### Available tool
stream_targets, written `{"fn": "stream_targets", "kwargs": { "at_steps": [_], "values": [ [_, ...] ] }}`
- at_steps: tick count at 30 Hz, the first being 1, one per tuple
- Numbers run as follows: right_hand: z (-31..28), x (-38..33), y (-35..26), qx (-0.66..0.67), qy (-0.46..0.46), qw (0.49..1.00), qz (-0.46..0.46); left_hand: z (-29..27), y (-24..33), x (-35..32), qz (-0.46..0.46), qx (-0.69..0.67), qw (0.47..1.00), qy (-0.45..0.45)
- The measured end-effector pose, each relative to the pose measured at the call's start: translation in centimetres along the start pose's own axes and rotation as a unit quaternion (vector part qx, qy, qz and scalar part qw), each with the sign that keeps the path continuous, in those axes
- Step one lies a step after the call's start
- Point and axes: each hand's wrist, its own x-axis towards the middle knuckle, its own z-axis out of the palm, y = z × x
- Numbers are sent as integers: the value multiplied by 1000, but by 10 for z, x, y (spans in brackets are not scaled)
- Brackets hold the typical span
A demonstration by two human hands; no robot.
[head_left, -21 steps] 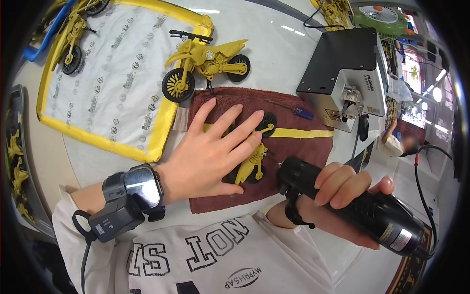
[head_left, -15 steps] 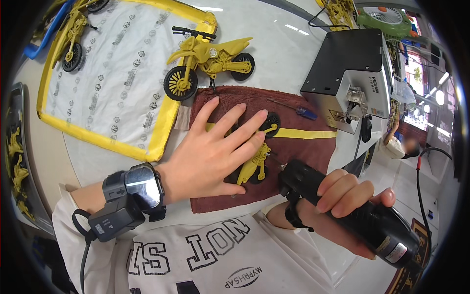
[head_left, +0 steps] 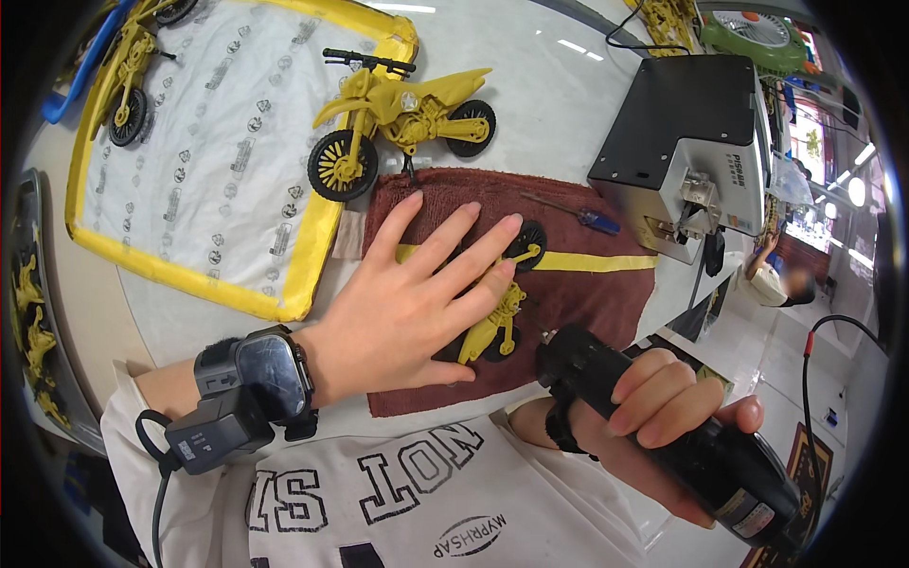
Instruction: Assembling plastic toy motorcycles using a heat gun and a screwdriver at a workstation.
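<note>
- Trays come first by size: a wide flat tray with a yellow raised border and a white patterned liner (head_left: pixel 204 161) is laid at the upper left of the pale worktable (head_left: pixel 568 104); a yellow plastic toy motorbike with black tyres (head_left: pixel 128 80) is seen lying in its far corner, and a second, larger yellow toy dirt bike with black handlebars (head_left: pixel 402 118) is stood upright just off the tray's right edge.
- At the left rim a dark curved bin (head_left: pixel 38 312) is partly seen, with several yellow toy parts held inside it.
- A black-topped metal box machine (head_left: pixel 686 142) is set at the upper right, beside a dark red towel with a yellow stripe (head_left: pixel 587 284).
- A small blue-handled screwdriver (head_left: pixel 582 218) is laid on the towel's far edge.
- The left hand (head_left: pixel 417 303) is spread flat, fingers fanned, and pressed down on a small yellow toy motorbike lying on its side (head_left: pixel 492 317); the bike is on the towel, its black front wheel showing past the fingertips and its lower body showing below them.
- The right hand (head_left: pixel 663 417) is wrapped tightly round a thick black electric screwdriver (head_left: pixel 682 435), its nose pointed at the small bike's lower end, just beside it; touching cannot be told.
- A black wrist device (head_left: pixel 251 388) is strapped on the left forearm.
</note>
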Motion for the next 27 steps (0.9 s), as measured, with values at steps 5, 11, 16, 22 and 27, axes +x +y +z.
{"fn": "stream_targets", "kwargs": {
  "at_steps": [5, 11, 16, 22, 27],
  "values": [
    [7, -1, 11, 28, 84, 995, -41, 0, 0, 3, 4, -5, 1000, 2],
    [-3, 9, 15, 22, -31, 999, 0, -1, 0, 1, 3, -2, 1000, 2],
    [-4, 11, 19, 15, -41, 999, -4, -2, 2, 5, 13, 5, 1000, -3],
    [-23, 14, -2, 56, 100, 993, -39, -5, -1, 2, 12, 36, 999, -3],
    [-98, 67, -30, -132, 222, 957, -134, -4, 2, 5, 18, 32, 999, -1]
  ]
}}
